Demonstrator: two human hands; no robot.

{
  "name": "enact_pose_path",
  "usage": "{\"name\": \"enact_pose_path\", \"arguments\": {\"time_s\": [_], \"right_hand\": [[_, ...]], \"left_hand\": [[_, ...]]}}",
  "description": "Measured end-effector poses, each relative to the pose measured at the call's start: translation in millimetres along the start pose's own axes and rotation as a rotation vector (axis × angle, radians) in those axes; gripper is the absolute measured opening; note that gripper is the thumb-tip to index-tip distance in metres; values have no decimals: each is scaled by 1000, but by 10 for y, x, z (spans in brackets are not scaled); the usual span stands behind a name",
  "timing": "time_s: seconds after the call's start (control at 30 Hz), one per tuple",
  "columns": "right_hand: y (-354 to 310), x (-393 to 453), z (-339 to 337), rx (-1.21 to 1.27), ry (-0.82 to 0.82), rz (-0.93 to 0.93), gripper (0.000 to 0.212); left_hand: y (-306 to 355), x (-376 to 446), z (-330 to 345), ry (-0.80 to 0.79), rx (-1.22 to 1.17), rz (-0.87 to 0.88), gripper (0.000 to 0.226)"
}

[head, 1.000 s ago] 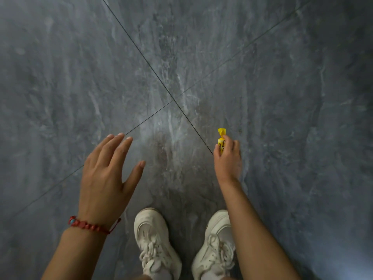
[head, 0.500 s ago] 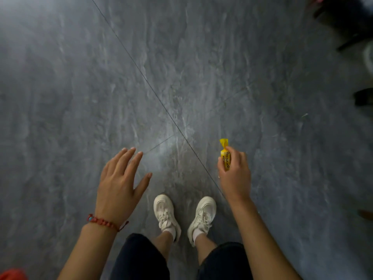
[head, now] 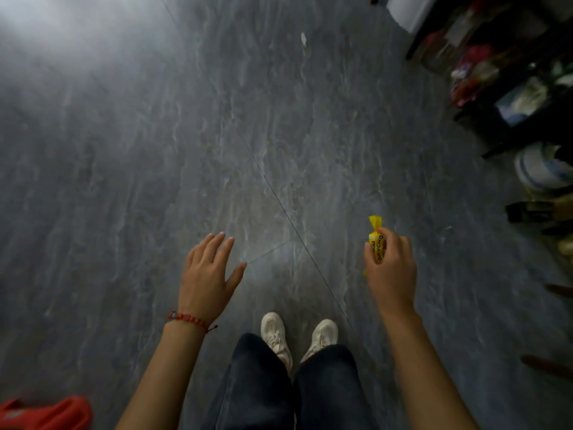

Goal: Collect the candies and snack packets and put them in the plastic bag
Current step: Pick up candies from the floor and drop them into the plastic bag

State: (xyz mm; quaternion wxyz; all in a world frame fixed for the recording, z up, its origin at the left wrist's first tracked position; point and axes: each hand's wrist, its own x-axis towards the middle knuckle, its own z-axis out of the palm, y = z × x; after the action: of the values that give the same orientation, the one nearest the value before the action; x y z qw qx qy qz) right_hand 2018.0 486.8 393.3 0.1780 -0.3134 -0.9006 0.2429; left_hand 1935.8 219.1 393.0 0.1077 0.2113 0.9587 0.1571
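Observation:
My right hand (head: 392, 271) is shut on a yellow wrapped candy (head: 375, 240), held upright over the grey marble floor with its twisted end sticking up past my fingers. My left hand (head: 207, 271), with a red bead bracelet at the wrist, hovers palm down with its fingers spread and holds nothing. A small pale scrap (head: 303, 38) lies far off on the floor; I cannot tell what it is. No plastic bag is in view.
A dark shelf unit (head: 508, 72) packed with colourful clutter fills the upper right. A blue-and-white striped bundle (head: 539, 172) and dark items sit below it. A red object (head: 46, 414) lies at the bottom left. My white shoes (head: 297, 336) stand below on open grey floor (head: 155, 150).
I have risen from close to the floor, so the floor and my feet look farther away. The right hand keeps the candy and has lifted with me. The shelf came into view.

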Motion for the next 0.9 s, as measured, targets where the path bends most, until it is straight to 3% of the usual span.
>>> {"name": "enact_pose_path", "arguments": {"time_s": [0.3,0.9], "right_hand": [[-393,634,10,12,-20,-26,28],[-1265,3810,663,124,-31,-164,28]], "left_hand": [[-188,603,-398,40,13,-40,75],[77,3606,-1302,135,61,-46,73]]}}
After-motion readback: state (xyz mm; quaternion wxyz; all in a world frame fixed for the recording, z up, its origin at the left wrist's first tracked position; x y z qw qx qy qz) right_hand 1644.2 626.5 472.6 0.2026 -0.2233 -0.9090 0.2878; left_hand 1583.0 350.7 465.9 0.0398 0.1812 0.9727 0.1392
